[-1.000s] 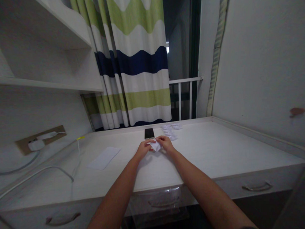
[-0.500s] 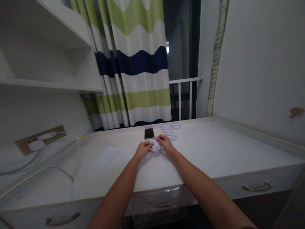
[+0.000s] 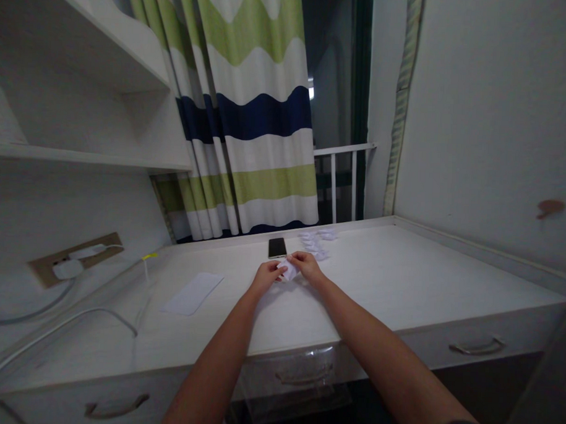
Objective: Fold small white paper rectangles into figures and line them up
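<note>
Both my hands meet over the middle of a white desk (image 3: 392,271). My left hand (image 3: 265,277) and my right hand (image 3: 306,266) pinch a small folded piece of white paper (image 3: 289,271) between their fingertips, just above the desk top. A dark phone (image 3: 277,247) lies flat right behind my hands. Several small folded white paper pieces (image 3: 315,241) lie in a cluster behind my right hand.
A flat white sheet (image 3: 193,293) lies on the desk to the left. White cables (image 3: 98,311) run from a wall socket plate (image 3: 74,258) at the left. Shelves hang above left, a striped curtain (image 3: 253,112) at the back, drawers with handles (image 3: 477,348) below.
The small paper looks more compact between my fingers than a second ago. My hands have stayed in nearly the same spot.
</note>
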`<state>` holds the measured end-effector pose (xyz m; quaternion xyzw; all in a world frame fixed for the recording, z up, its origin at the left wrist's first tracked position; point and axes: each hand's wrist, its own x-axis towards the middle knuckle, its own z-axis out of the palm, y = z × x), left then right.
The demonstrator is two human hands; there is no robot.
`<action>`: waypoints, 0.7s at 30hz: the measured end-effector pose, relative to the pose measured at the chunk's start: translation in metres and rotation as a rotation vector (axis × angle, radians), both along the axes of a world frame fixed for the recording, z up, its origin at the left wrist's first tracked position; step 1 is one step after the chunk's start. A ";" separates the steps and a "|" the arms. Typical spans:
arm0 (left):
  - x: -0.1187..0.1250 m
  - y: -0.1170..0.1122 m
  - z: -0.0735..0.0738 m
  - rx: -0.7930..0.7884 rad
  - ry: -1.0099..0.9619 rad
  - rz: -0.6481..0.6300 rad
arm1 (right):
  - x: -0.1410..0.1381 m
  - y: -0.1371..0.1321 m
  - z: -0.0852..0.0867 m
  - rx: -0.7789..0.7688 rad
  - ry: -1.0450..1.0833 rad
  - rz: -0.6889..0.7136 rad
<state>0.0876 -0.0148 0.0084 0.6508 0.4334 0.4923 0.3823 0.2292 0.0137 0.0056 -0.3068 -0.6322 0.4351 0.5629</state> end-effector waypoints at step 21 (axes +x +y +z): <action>-0.005 0.001 -0.002 0.302 0.165 0.261 | -0.004 -0.005 -0.010 -0.186 -0.153 -0.062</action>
